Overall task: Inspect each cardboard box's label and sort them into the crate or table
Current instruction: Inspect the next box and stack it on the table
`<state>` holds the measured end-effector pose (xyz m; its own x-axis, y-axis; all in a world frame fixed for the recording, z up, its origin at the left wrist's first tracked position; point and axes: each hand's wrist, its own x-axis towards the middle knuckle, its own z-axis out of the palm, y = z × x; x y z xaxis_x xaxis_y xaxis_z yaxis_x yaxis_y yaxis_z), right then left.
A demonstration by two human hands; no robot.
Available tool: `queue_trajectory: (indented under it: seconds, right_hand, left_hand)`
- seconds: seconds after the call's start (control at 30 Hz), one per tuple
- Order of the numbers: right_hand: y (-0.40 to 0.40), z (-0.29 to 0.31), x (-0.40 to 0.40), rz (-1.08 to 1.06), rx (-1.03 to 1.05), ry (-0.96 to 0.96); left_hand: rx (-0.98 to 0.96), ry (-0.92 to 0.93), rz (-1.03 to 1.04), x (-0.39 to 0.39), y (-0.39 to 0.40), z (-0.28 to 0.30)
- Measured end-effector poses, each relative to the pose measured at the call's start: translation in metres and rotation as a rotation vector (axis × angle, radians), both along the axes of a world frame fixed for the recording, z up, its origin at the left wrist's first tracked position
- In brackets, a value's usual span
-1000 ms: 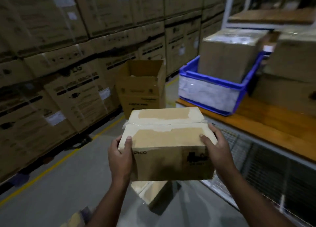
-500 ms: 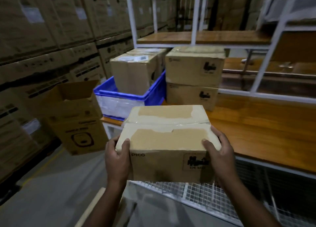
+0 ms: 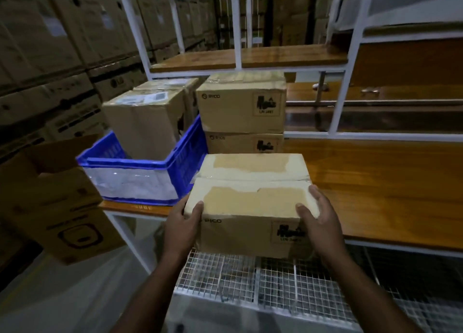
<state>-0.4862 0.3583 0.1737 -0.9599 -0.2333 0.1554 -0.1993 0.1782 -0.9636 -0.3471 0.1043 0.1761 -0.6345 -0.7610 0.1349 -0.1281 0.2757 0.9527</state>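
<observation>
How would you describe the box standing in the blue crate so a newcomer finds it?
On the wooden table, the blue crate sits at its left end. The tall box stands inside it. Unlike the two stacked PICO boxes beside it, its top carries white labels.

Two bare forearms seen, no sleeves worn; left hand (image 3: 181, 228) and right hand (image 3: 317, 222) ungloved; no rings, watch or wristbands seen

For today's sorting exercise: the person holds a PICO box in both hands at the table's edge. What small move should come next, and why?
Probably ease the held box forward onto the bare wooden table, beside the stacked PICO boxes bearing the same mark. The left hand and right hand grip its ends.
</observation>
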Motion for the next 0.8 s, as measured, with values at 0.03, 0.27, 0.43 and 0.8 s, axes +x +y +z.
queue_trajectory:
  seconds: [0.03, 0.27, 0.43, 0.8]
  right_hand:
    - [-0.006, -0.001, -0.007, -0.001, 0.039, 0.013]
    - [-0.05, 0.006, -0.046, -0.107, 0.402, 0.157]
    - [-0.087, 0.022, -0.047, -0.152, 0.896, 0.551]
    - [-0.113, 0.024, -0.043, 0.028, 0.936, 0.516]
  left_hand:
    - [0.005, 0.002, -0.023, -0.007, -0.008, -0.002]
    - [-0.354, -0.14, -0.181, -0.06, -0.064, 0.006]
    - [-0.902, -0.268, -0.428, -0.098, -0.075, 0.023]
    - [-1.014, -0.49, -0.611, -0.113, -0.074, 0.021]
